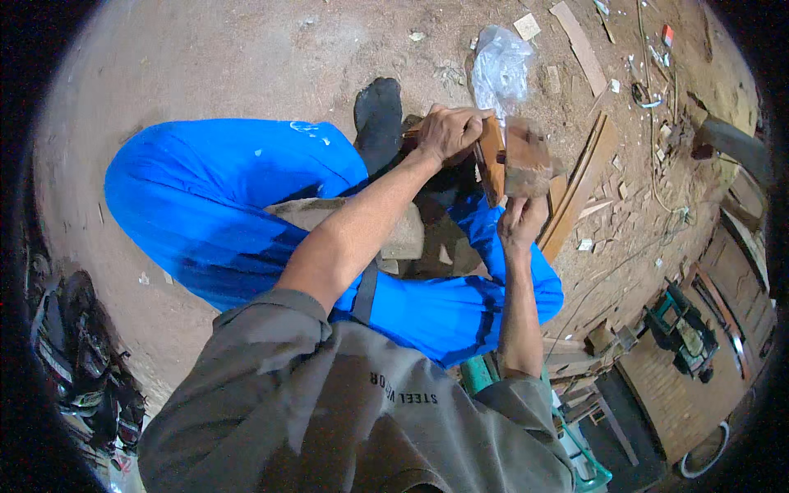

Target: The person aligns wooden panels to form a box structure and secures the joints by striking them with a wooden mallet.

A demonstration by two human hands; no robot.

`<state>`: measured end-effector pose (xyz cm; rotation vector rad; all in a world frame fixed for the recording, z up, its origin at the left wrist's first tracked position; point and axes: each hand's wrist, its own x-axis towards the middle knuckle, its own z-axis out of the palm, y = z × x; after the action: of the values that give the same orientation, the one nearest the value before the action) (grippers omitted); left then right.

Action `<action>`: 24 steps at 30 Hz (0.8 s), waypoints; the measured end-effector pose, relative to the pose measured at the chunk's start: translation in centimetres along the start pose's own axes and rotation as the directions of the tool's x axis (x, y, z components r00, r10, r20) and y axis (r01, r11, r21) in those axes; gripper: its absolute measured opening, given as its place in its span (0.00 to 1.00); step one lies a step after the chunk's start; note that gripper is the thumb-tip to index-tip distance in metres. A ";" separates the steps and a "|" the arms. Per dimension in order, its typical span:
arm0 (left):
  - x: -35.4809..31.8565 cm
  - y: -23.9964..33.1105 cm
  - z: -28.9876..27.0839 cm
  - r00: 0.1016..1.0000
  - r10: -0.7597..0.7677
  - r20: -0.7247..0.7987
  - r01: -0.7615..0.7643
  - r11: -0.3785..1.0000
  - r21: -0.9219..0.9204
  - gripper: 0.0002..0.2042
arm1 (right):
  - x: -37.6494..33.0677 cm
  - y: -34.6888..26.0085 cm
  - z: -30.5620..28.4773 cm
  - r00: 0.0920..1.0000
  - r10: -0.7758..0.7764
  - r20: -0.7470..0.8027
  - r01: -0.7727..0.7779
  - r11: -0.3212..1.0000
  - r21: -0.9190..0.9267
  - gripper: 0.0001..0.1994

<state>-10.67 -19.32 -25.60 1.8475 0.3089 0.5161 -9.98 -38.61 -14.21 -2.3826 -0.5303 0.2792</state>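
Observation:
My left hand [450,131] is closed round the far end of a reddish-brown wooden piece [491,160], which stands between my bent legs. Closed below it and to the right, my right hand [523,220] grips a rough brown wooden block [528,164]. This block is smeared by motion and sits right beside the wooden piece; whether the two touch, I cannot tell. Part of the wooden piece is hidden behind my left hand. My legs, in blue trousers [230,181], are folded around the work, with a dark-socked foot [378,123] beyond.
Long wooden boards [579,185] lie right of my hands. A clear plastic bag [501,66] rests beyond them. Wood scraps [612,197] and a thin cable [653,148] are scattered on the dirt floor. A green power tool [682,329] sits on a board at the lower right.

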 end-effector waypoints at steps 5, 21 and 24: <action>-0.3 -0.1 0.5 0.998 -0.062 0.015 0.062 0.998 0.017 0.19 | 1.5 -1.3 -0.2 0.996 -0.082 0.035 0.088 0.952 -0.292 0.15; -0.9 0.4 -0.1 0.990 -0.124 0.065 0.121 0.992 0.047 0.20 | 2.4 -0.5 0.1 0.993 -0.119 0.019 0.120 0.944 -0.307 0.13; 0.0 1.2 0.5 0.990 -0.123 0.071 0.119 0.991 0.055 0.16 | 3.1 -1.8 0.0 0.996 0.084 -0.016 -0.085 0.972 -0.217 0.13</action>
<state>-10.47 -20.18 -24.63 1.8788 0.3846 0.3584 -7.69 -36.03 -13.21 -2.6223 -0.4776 0.2624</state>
